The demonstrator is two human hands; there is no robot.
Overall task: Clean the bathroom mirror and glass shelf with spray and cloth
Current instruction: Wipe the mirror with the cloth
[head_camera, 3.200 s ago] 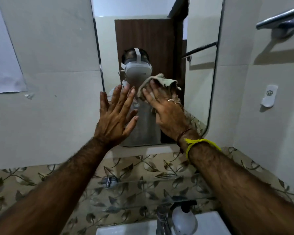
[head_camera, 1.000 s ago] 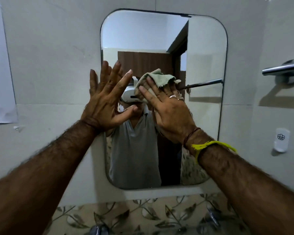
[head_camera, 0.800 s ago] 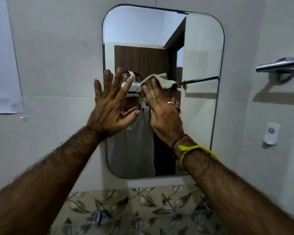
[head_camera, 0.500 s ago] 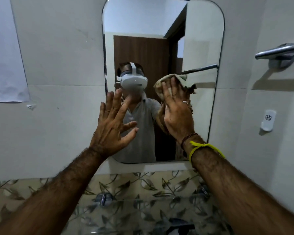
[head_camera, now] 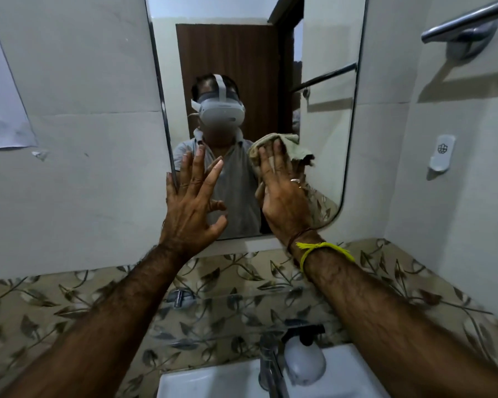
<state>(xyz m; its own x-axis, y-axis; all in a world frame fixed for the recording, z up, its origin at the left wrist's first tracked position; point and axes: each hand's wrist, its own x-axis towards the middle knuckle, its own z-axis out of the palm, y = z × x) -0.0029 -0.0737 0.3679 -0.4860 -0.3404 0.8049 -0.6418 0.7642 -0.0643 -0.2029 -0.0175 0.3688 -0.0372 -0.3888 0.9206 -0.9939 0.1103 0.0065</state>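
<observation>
The rounded wall mirror fills the upper middle and reflects a person with a headset. My right hand presses a crumpled pale green cloth flat against the mirror's lower right part. My left hand is spread open, palm toward the mirror's lower left edge, holding nothing. Below the mirror runs the glass shelf, see-through over leaf-patterned tiles. A white spray bottle with a black trigger stands on the sink by the tap.
A white sink with a chrome tap lies at the bottom. A chrome towel bar is on the right wall above a small white holder. A paper sheet hangs at left.
My right hand has slid the cloth down and to the right on the mirror. My left hand has dropped lower too. The view has tilted down, bringing in sink and bottle.
</observation>
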